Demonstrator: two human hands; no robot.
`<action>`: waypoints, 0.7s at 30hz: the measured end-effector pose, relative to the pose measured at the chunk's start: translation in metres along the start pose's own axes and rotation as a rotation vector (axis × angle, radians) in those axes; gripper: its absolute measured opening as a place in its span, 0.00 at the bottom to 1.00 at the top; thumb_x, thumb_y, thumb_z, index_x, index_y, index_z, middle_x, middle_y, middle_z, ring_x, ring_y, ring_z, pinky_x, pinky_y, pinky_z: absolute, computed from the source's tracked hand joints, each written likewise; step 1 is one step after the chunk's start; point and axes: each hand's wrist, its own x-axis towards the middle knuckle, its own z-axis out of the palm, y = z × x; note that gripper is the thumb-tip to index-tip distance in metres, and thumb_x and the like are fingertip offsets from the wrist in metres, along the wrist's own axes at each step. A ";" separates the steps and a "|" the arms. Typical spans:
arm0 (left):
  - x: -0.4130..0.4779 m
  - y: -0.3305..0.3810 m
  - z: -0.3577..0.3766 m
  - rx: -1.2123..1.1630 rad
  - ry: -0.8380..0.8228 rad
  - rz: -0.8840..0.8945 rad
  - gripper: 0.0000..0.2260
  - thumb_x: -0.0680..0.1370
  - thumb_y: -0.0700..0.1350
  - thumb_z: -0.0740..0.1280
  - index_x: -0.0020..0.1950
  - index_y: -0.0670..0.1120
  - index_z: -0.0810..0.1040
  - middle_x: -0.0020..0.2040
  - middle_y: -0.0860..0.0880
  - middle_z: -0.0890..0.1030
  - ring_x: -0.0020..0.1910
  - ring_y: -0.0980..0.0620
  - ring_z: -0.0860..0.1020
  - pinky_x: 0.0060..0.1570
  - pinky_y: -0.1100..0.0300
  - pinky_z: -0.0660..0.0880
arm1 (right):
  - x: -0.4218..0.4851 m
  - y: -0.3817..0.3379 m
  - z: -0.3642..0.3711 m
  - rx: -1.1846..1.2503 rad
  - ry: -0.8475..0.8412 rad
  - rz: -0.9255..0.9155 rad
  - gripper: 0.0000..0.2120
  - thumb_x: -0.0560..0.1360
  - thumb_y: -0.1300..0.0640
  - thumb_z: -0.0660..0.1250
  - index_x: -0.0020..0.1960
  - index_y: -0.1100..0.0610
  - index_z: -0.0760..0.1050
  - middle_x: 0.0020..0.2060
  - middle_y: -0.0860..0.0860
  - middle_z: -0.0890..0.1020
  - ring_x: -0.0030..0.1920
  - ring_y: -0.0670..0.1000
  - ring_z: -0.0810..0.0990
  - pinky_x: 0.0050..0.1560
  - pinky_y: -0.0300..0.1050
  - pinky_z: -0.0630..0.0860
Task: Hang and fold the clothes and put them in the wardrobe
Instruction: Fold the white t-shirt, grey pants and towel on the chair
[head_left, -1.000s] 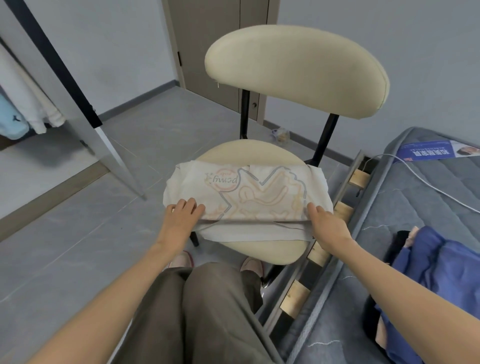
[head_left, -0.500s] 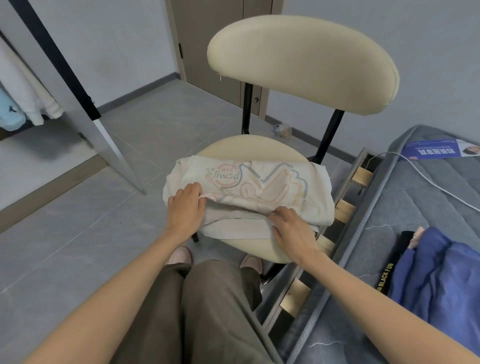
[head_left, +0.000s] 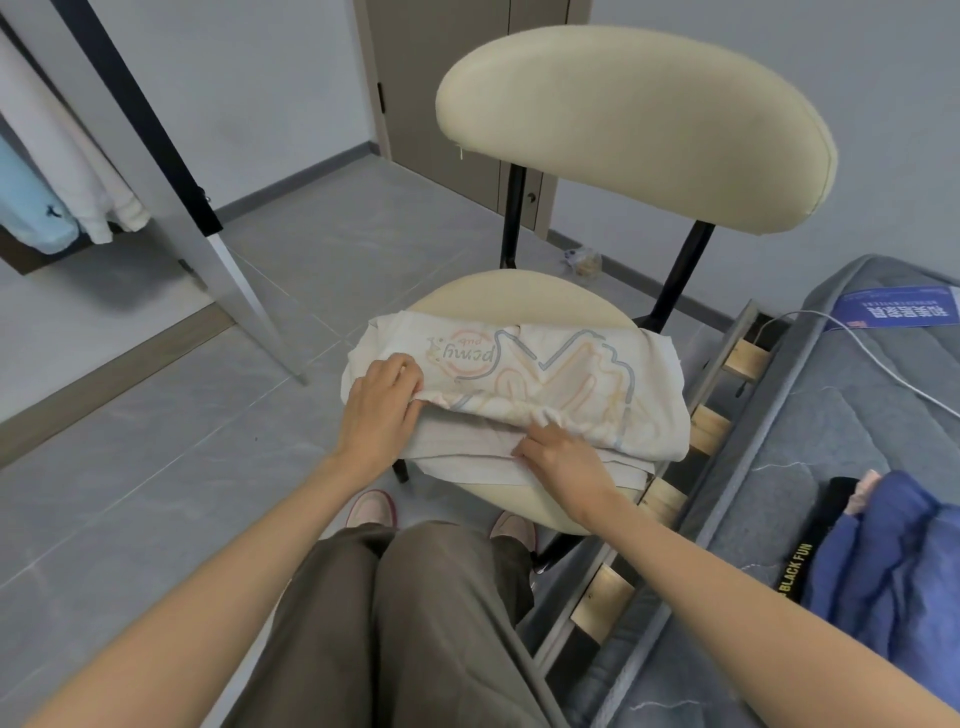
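Head view, looking down past your knees at a cream chair (head_left: 519, 301) in the middle of the frame. A pale shirt (head_left: 545, 379) with a printed design lies part folded across the seat, its near edge just over the front rim. Your left hand (head_left: 379, 410) is on the shirt's left end, fingers curled over the doubled edge and holding it. Your right hand (head_left: 563, 457) is at the middle of the near edge, fingertips pinching the bunched cloth where the upper layer meets the lower one.

The shirt looks light, thin and limp. It will likely sag and slip open if you lift it from one point. Take it at both ends of the fold, with a palm under the stack when you carry it.

An open wardrobe (head_left: 78, 312) with hanging clothes (head_left: 78, 197) is at the upper left. A blue garment (head_left: 893, 571) lies on a grey mattress (head_left: 831, 441) at the lower right.
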 end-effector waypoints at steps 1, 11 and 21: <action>-0.006 -0.003 0.001 0.053 -0.043 0.102 0.12 0.67 0.31 0.71 0.45 0.41 0.72 0.52 0.43 0.77 0.47 0.40 0.76 0.41 0.51 0.72 | -0.003 0.002 0.001 -0.016 -0.003 -0.024 0.14 0.59 0.67 0.79 0.42 0.57 0.82 0.37 0.53 0.81 0.34 0.56 0.80 0.30 0.42 0.74; -0.024 -0.010 0.010 0.414 -0.560 0.310 0.26 0.56 0.46 0.76 0.51 0.48 0.69 0.64 0.46 0.76 0.58 0.42 0.78 0.51 0.40 0.75 | -0.009 0.016 -0.027 0.065 0.073 0.011 0.14 0.74 0.54 0.61 0.57 0.56 0.78 0.48 0.51 0.82 0.49 0.54 0.80 0.47 0.48 0.78; -0.020 -0.003 0.009 0.367 -0.563 0.049 0.39 0.77 0.30 0.56 0.76 0.49 0.33 0.78 0.46 0.41 0.77 0.45 0.44 0.74 0.52 0.45 | -0.032 0.065 -0.025 -0.027 -0.210 0.332 0.31 0.79 0.64 0.56 0.78 0.55 0.49 0.77 0.53 0.53 0.77 0.54 0.53 0.75 0.46 0.47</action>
